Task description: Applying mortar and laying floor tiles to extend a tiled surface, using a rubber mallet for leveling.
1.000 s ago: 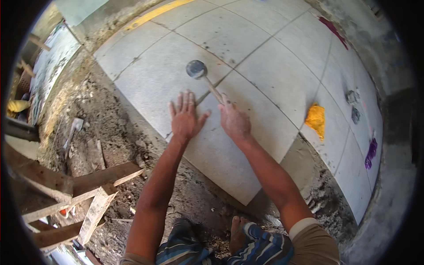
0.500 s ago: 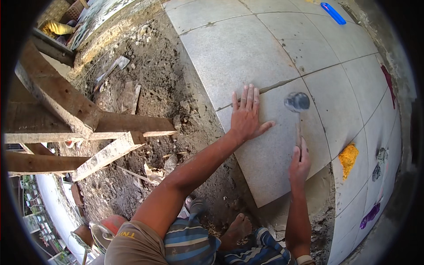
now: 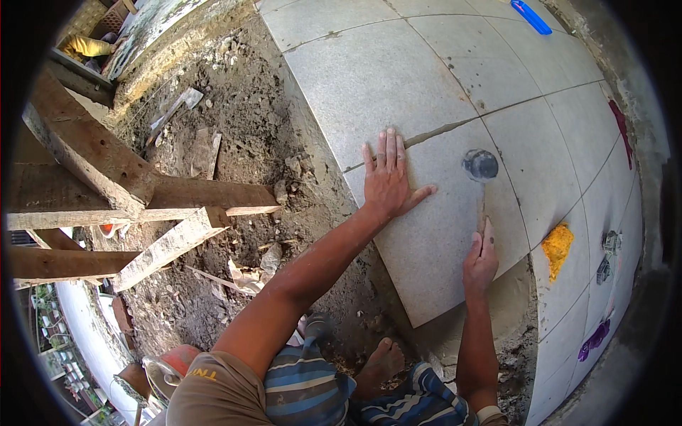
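A large pale grey floor tile (image 3: 426, 263) lies in front of me, its near corner jutting over wet mortar (image 3: 508, 302). Flat on its far-left part rests my left hand (image 3: 387, 186), fingers spread and thumb out, the fingertips reaching across the joint to the neighbouring tile (image 3: 369, 78). Wrapped round a handle, my right hand (image 3: 481, 264) holds a mallet with a dark, round head (image 3: 480, 165). The head is over the tile's far-right part; whether it touches the surface I cannot tell.
Rough soil with rubble (image 3: 241, 121) borders the tiles on the left, beside a wooden frame (image 3: 177, 195). On the laid tiles to the right are a yellow cloth-like piece (image 3: 558, 248) and a purple item (image 3: 594, 341). A blue tool (image 3: 531, 17) lies far off. My bare foot (image 3: 378, 366) is near the tile.
The mallet head has shifted slightly and shows more of its round face, less blurred. My left hand stays on the tile. The whole view has moved a little.
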`<state>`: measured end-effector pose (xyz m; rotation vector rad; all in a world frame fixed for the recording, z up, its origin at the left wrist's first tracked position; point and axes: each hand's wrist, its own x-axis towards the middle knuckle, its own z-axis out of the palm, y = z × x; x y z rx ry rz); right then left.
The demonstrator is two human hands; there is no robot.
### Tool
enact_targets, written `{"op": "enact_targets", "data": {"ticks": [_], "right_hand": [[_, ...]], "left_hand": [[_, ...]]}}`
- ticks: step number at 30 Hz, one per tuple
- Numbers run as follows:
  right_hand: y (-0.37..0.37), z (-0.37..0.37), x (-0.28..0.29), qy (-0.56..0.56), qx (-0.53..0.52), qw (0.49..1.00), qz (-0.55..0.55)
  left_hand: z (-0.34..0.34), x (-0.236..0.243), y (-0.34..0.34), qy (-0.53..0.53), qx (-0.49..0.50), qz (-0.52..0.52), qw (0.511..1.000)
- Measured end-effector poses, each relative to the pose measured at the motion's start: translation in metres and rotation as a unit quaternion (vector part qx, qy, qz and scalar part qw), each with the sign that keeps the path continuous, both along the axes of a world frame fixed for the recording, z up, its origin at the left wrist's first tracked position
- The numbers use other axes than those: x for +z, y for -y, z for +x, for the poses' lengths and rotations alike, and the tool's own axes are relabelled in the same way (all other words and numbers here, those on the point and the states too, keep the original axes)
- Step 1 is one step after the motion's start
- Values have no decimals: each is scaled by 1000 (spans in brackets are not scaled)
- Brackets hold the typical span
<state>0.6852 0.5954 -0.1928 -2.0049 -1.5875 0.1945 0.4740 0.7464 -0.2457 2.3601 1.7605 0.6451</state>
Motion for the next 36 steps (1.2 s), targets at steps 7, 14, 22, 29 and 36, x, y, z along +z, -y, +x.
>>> {"op": "enact_targets", "data": {"ticks": [7, 14, 22, 29, 36], "right_hand": [[20, 1, -5, -67, 22, 998, 2], [14, -3, 16, -104, 19, 994, -14], [-84, -54, 31, -66, 139, 986, 58], [-137, -71, 6, 35, 108, 992, -49], [-136, -55, 1, -15, 88, 987, -134]], "left_hand": [[-4, 1, 4, -27, -12, -9, 1000], [-22, 6, -16, -100, 45, -81, 991], [-28, 0, -13, -97, 44, -45, 993], [-29, 0, -12, -114, 48, -48, 991], [-28, 6, -13, -118, 69, -75, 988]]}}
